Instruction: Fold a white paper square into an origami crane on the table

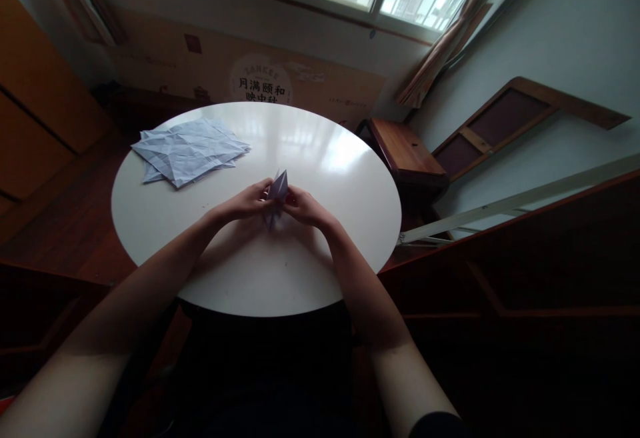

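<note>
A small piece of folded paper [279,186], pale purple-grey with a pointed top, is held upright just over the middle of the round white table [310,278]. My left hand [249,201] grips its left side, fingers closed around the edge. From the right, my right hand [304,206] pinches the same paper. Some fingertips are hidden behind it, and the lower folds are partly lost in shadow. To the far left on the tabletop lies a stack of creased, unfolded paper sheets [193,148], apart from both hands.
A wooden stool or small bench [407,148] stands beyond the table's right edge. Behind the table a printed cardboard panel [165,58] leans under the window. An orange-brown cabinet [45,91] is at the left, and dark wooden panelling [540,265] is at the right.
</note>
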The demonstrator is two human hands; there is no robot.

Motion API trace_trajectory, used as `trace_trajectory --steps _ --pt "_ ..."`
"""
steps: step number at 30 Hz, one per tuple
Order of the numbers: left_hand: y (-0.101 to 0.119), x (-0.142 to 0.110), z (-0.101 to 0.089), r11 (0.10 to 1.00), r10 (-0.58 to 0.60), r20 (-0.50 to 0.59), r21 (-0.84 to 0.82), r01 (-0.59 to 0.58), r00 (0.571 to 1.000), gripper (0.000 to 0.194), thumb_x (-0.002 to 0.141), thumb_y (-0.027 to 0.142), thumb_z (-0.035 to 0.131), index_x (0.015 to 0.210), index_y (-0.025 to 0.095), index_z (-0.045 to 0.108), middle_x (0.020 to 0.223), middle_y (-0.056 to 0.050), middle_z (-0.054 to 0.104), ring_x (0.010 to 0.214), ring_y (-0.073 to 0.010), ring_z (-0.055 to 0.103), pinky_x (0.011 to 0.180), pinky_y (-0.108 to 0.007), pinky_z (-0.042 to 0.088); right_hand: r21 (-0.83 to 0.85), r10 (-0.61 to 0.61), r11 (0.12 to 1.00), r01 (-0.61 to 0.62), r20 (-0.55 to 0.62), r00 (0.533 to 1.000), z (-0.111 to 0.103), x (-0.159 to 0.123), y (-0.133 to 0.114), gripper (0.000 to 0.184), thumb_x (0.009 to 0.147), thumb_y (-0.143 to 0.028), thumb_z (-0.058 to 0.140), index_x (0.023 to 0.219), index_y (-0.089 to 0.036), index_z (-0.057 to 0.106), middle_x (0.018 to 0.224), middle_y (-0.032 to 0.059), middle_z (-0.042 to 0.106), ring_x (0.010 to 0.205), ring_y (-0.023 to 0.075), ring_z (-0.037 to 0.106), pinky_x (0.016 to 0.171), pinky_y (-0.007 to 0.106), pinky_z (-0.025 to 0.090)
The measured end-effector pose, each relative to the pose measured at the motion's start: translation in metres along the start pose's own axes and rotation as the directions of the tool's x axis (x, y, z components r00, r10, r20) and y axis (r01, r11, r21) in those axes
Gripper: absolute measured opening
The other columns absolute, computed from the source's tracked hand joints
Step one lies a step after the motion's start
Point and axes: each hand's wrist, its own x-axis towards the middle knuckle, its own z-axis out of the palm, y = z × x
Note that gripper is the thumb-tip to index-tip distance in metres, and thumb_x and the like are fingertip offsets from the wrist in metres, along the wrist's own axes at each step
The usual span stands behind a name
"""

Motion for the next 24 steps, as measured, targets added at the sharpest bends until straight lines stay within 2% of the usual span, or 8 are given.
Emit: trace_trajectory --steps 15,24 --pt "0.0054 -0.0003 0.0006 1.000 -0.011 -0.025 -0.005 0.011 1.000 0.040 0.078 0.044 0.074 0.099 0.014 0.056 0.092 -0.006 0.067 0.081 -0.0221 0.069 0.071 -0.033 0.056 0.005 -0.007 1.000 0.007 0.007 1.000 -0.0010 -0.0006 -0.0030 0.027 0.086 -0.027 0.062 0.109 -0.013 0.062 0.096 0.0067 0.068 0.080 0.0175 0.061 0.075 0.031 0.050" --pt "0.0088 -0.0011 0.0010 0.999 -0.019 -0.012 -0.026 0.018 1.000 0.040 0.078 0.044 0.074 0.100 0.015 0.056 0.093 -0.006 0.068 0.083 -0.0219 0.069 0.072 -0.032 0.056 -0.007 -0.005 1.000 0.005 0.003 1.000 0.0004 0.0003 0.0010 0.026 0.086 -0.029 0.062 0.106 -0.013 0.062 0.092 0.0052 0.067 0.078 0.0164 0.059 0.072 0.029 0.049"
